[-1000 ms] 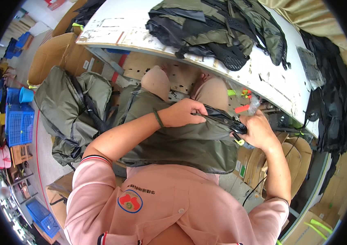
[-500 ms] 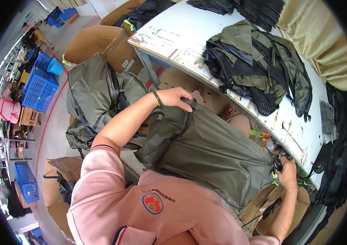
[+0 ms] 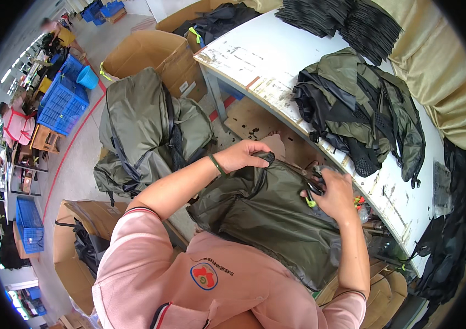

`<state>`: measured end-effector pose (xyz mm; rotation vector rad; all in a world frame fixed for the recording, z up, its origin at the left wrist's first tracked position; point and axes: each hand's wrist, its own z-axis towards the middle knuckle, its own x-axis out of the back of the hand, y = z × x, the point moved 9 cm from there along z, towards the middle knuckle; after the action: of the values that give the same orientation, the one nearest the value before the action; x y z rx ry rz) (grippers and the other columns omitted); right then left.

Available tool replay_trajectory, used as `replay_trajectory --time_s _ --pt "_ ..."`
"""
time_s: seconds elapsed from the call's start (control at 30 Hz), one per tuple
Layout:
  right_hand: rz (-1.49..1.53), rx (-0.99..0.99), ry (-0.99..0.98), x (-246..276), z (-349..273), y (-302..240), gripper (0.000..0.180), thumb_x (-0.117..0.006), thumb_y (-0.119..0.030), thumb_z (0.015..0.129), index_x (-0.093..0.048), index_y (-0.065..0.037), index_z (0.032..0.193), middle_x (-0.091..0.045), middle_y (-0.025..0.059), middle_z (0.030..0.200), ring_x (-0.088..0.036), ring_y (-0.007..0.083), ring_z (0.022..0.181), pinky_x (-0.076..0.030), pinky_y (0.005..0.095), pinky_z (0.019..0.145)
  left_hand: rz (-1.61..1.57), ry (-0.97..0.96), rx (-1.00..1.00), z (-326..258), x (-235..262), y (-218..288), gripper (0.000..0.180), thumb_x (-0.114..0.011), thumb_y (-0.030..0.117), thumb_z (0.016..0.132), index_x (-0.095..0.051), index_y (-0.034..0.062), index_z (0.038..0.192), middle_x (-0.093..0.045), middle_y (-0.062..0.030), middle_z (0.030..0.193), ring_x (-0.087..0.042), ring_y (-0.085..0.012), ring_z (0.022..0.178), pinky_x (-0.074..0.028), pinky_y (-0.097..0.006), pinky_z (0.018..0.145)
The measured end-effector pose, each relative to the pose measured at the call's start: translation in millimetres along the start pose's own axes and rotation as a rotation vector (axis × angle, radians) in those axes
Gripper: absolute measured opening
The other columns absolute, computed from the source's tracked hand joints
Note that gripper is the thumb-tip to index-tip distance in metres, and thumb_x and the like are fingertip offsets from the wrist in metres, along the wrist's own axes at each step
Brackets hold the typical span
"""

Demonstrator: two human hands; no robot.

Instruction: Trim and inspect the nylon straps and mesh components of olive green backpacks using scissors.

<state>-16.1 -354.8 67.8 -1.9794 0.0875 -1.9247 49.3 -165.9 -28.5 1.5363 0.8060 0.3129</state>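
An olive-green backpack (image 3: 277, 219) lies on my lap below the table edge. My left hand (image 3: 246, 155) grips its upper edge near the top, fingers closed on the fabric. My right hand (image 3: 333, 189) is closed on small black scissors (image 3: 314, 186) held against the bag's right upper edge, next to a neon-yellow zipper pull (image 3: 310, 202). A green band sits on my left wrist. My pink sleeves and shirt fill the lower part of the view.
A white worktable (image 3: 277, 60) carries a heap of olive and black bags (image 3: 362, 112) and stacked black pieces (image 3: 348, 22). More olive backpacks (image 3: 145, 126) are piled on the floor at left, beside cardboard boxes (image 3: 150, 52). Blue crates (image 3: 60, 101) and other people sit far left.
The view has swung and the bag has shifted on my lap. My right hand came up from the bag's lower right corner to its upper edge, close to my left hand.
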Motion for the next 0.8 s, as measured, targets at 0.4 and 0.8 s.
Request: replay_trajectory --time_s 0.4,0.8 --pt "-0.021 0.083 -0.001 -8 20 -25 0.045 -0.079 -0.043 0.063 -0.058 -0.007 0.080 -0.065 0.0106 0.077 -0.060 0.0284 0.078 -0.034 0.0374 0.075 -0.050 0.039 -0.008 -8 1 -4 0.021 -0.065 0.002 0.085 -0.062 0.0011 0.105 -0.064 0.0024 0.098 -0.056 -0.0043 0.090 -0.045 -0.022 0.084" --pt "0.027 0.013 -0.036 -26 21 -9 0.042 -0.078 -0.044 0.065 -0.062 -0.006 0.075 -0.066 0.0111 0.070 -0.059 0.0320 0.069 -0.039 0.0376 0.076 0.043 0.018 0.001 -10 4 0 0.023 -0.065 0.007 0.086 -0.062 0.0015 0.108 -0.063 0.0015 0.103 -0.054 -0.0055 0.097 -0.042 -0.023 0.089"
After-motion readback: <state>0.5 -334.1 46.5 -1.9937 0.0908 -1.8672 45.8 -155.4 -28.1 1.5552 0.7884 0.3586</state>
